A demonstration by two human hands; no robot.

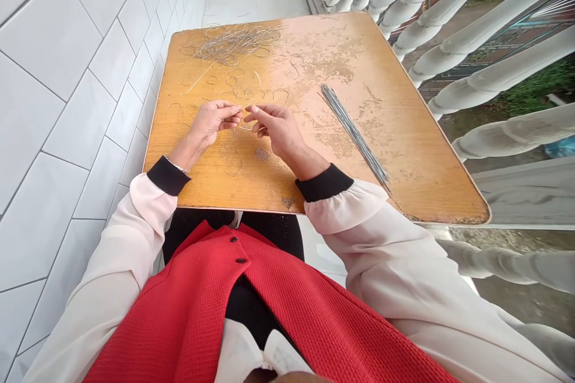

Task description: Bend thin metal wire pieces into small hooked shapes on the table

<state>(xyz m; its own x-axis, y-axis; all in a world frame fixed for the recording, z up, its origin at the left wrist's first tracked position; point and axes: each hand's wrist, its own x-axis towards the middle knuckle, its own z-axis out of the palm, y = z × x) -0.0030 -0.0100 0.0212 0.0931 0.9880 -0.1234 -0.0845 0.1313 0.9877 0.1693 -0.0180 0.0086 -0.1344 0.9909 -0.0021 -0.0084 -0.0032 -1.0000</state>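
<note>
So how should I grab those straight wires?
Probably around the middle of the wires, coming straight down from above with the right hand. They lie flat and thin on the table, slanting away, and that hand is the nearer one. Gathering the middle should keep the long ends together.

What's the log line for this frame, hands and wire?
left hand: pinching thin wire | right hand: pinching same wire | wooden table: bent wire pile, straight wire bundle

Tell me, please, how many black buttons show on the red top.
2: an upper button and a lower button, down the red top; others may be hidden.
</note>
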